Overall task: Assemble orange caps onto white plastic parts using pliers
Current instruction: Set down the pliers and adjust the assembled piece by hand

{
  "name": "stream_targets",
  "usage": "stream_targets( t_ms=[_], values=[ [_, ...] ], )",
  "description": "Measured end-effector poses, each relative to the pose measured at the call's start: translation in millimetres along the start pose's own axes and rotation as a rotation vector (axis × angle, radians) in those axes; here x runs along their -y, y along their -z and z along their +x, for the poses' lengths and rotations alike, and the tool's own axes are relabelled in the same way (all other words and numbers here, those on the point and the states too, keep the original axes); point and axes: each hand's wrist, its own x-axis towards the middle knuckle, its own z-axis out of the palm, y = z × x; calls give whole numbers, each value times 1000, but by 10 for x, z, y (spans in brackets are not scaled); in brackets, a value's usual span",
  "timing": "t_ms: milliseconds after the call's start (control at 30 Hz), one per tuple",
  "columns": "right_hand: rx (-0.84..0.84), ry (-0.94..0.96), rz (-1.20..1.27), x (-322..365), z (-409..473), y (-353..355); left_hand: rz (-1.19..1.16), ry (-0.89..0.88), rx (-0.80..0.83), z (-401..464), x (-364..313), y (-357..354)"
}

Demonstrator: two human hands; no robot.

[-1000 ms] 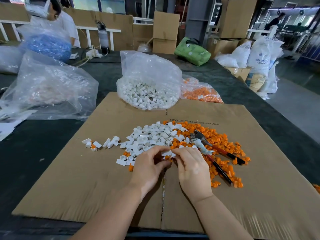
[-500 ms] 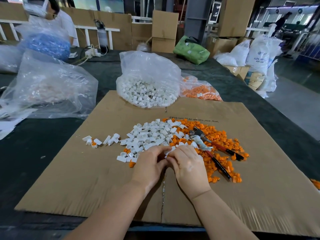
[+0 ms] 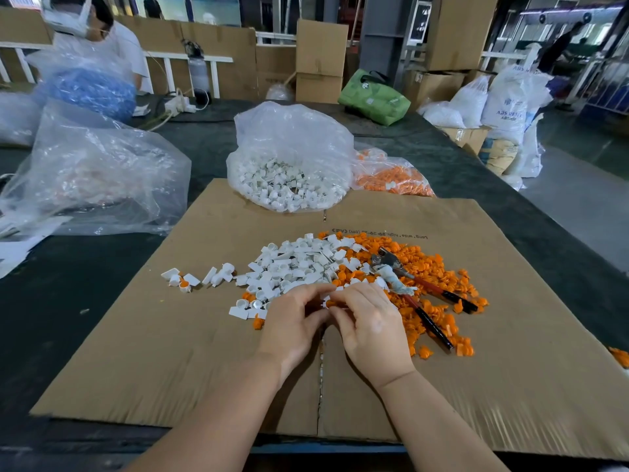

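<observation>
Both hands meet at the near edge of the pile. The left hand (image 3: 292, 321) and right hand (image 3: 371, 325) pinch one small white plastic part with an orange cap (image 3: 328, 304) between their fingertips. The red-handled metal pliers (image 3: 413, 291) lie at two o'clock, nearer the right hand, handles pointing to four o'clock
</observation>
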Motion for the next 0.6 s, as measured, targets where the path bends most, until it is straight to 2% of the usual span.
stream_targets(
  t_ms=[400, 500, 600],
  values=[
    [-3, 47, -37, 12, 25, 4, -8, 24, 22, -9, -29, 23],
    [-5, 18, -28, 28, 28, 10, -50, 56, -12, -14, -51, 12],
    [-7, -14, -30, 52, 32, 52, -177, 108, -118, -16, -62, 50]
  ],
)
